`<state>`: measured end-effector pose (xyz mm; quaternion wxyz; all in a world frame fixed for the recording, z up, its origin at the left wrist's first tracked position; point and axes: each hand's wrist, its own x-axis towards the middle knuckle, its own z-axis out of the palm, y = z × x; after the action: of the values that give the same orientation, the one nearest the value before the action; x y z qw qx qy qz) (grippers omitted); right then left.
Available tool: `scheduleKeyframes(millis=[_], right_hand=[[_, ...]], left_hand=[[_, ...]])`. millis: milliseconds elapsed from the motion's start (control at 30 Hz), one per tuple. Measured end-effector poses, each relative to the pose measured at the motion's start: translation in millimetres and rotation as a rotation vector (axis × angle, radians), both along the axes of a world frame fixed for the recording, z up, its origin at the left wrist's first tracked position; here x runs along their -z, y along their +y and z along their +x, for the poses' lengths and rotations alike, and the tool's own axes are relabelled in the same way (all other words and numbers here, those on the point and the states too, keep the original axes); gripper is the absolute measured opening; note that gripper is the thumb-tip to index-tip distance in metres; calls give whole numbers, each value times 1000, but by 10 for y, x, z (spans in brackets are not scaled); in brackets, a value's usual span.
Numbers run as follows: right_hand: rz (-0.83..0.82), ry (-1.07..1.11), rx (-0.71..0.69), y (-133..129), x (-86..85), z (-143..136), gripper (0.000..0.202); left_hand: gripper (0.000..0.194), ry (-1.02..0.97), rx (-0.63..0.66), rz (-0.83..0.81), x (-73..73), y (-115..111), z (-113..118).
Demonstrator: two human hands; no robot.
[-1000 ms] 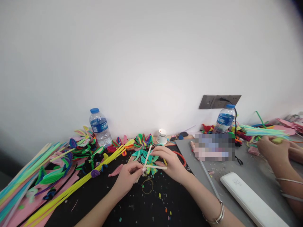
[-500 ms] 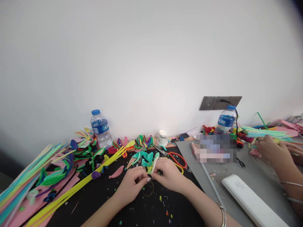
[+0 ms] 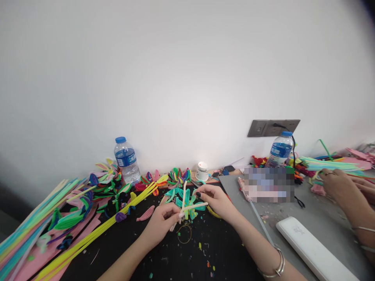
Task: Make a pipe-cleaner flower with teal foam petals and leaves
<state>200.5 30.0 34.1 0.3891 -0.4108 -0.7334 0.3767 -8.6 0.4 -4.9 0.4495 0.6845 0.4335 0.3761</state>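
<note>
My left hand (image 3: 166, 218) pinches a cream pipe cleaner (image 3: 195, 207) at its bend. One arm of it points up and the other to the right. Behind lie teal and yellow-green pipe-cleaner petals (image 3: 191, 214), partly overlapped by the cream piece; whether they are joined to it I cannot tell. My right hand (image 3: 215, 200) is beside the petals with thumb and fingertips drawn together; anything between them is too small to make out. Below my left fingertips, a thin ring (image 3: 184, 234) rests on the black mat (image 3: 170, 257).
Yellow pipe cleaners (image 3: 96, 230) and finished-looking colourful shapes (image 3: 70, 218) lie left. Water bottles (image 3: 126, 160) (image 3: 279, 150) and a paper cup (image 3: 202, 171) stand by the wall. Scissors lie behind my right hand. A white case (image 3: 310, 246) and another person's hand (image 3: 336, 187) are right.
My right hand has moved up and right, away from my left fingertips. The cream pipe cleaner now shows as two spread arms, and the teal petals sit lower and further right.
</note>
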Motion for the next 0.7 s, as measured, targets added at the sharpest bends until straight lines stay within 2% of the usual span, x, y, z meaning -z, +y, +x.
scheduleKeyframes(millis=[67,167,233,333,467,567,700], right_hand=[[183,-53,15,18,-40,42,19],[381,-137,-125,-51,-88,11,31],[416,-209,-215,-122,-95,-48,31],[416,-330,-297,-191,-61,-128,18],[444,-424,-255,-205,8,-170,18],[465,-473,-206,-212,35,-179,20],[415,-553,-140,-232,50,-187,16]], left_hand=[[28,-120,47,-167,20,27,-14],[32,-209,109,-273,36,25,-16],[34,-225,166,-310,35,7,-9],[34,-214,220,-334,33,-12,3],[31,-168,236,-329,31,-15,14],[24,-74,210,-243,9,-28,31],[22,190,89,142,-19,-70,51]])
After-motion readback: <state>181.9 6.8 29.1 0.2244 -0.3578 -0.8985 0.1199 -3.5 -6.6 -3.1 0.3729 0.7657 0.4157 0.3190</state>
